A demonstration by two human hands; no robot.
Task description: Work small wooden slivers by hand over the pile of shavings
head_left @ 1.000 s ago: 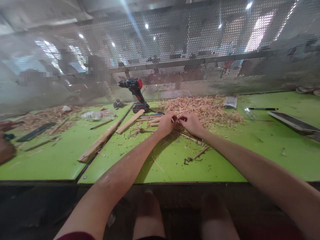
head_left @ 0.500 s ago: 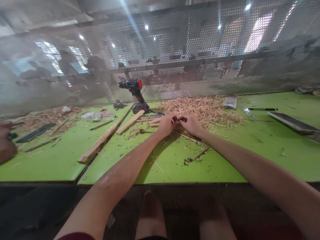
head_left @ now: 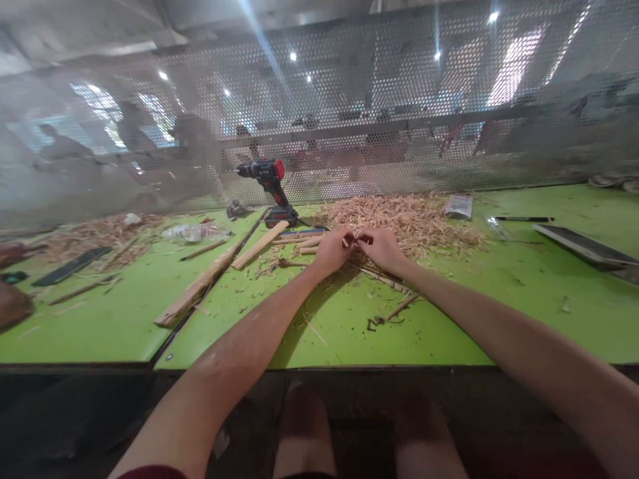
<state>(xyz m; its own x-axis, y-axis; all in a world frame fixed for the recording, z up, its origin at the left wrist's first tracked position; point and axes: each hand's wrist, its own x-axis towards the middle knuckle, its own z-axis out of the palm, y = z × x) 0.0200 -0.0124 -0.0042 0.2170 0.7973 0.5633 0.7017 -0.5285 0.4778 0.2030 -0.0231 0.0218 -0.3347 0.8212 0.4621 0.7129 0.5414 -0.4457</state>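
Over the middle of the green table [head_left: 424, 332], my left hand [head_left: 335, 247] and my right hand [head_left: 380, 247] meet fingertip to fingertip. Both have their fingers closed in a pinch around something small and dark that I cannot make out. Thin wooden sticks [head_left: 387, 278] lie just below my right hand. More short wood strips [head_left: 308, 243] are left of my left hand. Behind both hands spreads a pile of wood shavings [head_left: 399, 216]. A short stick [head_left: 402, 305] and a small dark twisted piece [head_left: 375, 323] rest nearer the front edge.
A cordless drill [head_left: 272, 189] stands upright behind the strips. Wooden boards [head_left: 200, 286] lie left, beside a plastic bottle [head_left: 197, 231]. At right are a phone-like flat device [head_left: 582, 245], a black pen [head_left: 524, 219] and a packet [head_left: 458, 206]. Another person's hand [head_left: 14, 303] is at far left.
My hands hold nearly the same place and pinch. At the far left, the other person's hands have shifted slightly, and more of a dark green object shows between them.
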